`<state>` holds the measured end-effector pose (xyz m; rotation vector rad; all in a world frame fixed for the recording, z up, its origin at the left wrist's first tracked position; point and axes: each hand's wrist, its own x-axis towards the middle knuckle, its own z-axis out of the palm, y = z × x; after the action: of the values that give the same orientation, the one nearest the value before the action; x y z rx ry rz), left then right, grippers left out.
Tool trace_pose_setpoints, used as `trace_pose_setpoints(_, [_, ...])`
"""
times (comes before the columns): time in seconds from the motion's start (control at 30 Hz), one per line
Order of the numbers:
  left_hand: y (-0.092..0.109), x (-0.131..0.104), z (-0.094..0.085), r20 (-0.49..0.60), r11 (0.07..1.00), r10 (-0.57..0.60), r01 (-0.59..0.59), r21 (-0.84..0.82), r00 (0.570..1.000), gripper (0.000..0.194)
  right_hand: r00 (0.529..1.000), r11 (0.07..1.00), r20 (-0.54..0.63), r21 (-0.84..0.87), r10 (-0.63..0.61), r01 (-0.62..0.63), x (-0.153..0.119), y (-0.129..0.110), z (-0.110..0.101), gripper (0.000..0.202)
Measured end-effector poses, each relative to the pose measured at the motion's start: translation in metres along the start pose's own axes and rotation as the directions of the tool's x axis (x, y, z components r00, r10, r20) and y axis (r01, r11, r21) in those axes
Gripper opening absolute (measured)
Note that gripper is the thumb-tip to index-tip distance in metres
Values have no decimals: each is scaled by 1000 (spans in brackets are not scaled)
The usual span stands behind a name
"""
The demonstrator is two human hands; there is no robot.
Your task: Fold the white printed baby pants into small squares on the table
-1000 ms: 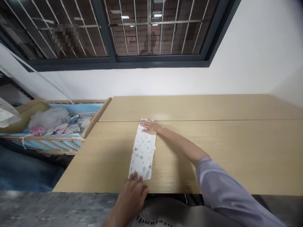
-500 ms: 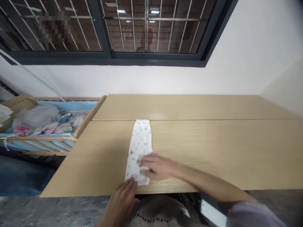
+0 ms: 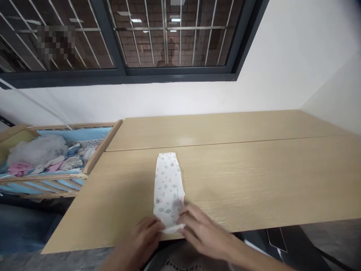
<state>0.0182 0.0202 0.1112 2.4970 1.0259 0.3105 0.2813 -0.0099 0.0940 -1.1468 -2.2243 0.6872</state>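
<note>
A pair of white baby pants [image 3: 168, 184] with a small coloured print lies folded lengthwise into a narrow strip on the wooden table. Its far end is flat, and a small point juts out on its right side. The near end is lifted into a narrow folded edge close to the table's front. My left hand [image 3: 145, 235], a little blurred, pinches the near left corner. At the near right corner, my right hand [image 3: 197, 227] has its fingers closed on the same edge, thumb below. My fingertips partly cover the cloth there.
The light wooden table [image 3: 254, 173] runs up to a white wall below a barred window [image 3: 169, 41]. To the left stands a wooden crib [image 3: 103, 148] holding heaped clothes and a translucent bag [image 3: 39, 152]. A dark flat device [image 3: 276, 239] shows below the table's front edge.
My right hand has moved from the middle of the pants down to their near right corner and closed there. The near edge is now raised between both hands. The view has shifted slightly.
</note>
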Motion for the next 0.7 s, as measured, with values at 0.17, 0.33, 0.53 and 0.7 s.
trace_pose_setpoints(0.17, [-25, 62, -50, -198, 998, -55, 48, -41, 979, 35, 995, 986, -85, 162, 53, -38, 67, 33, -43, 27])
trace_pose_setpoints(0.33, [-64, 154, -66, -216, 963, -209, 240, 126, 954, 31, 937, 954, -250, 231, 246, -189, 155, 112, -41, 27])
trace_pose_setpoints(0.53, [-87, 222, -53, -204, 905, -304, 349, 244, 931, 29, 913, 939, -221, 108, 342, -326, 211, 162, -35, 13])
trace_pose_setpoints(0.7, [-66, 202, -37, -284, 848, -325, 411, 336, 902, 35, 919, 946, -234, 5, 317, -325, 205, 158, -41, 24])
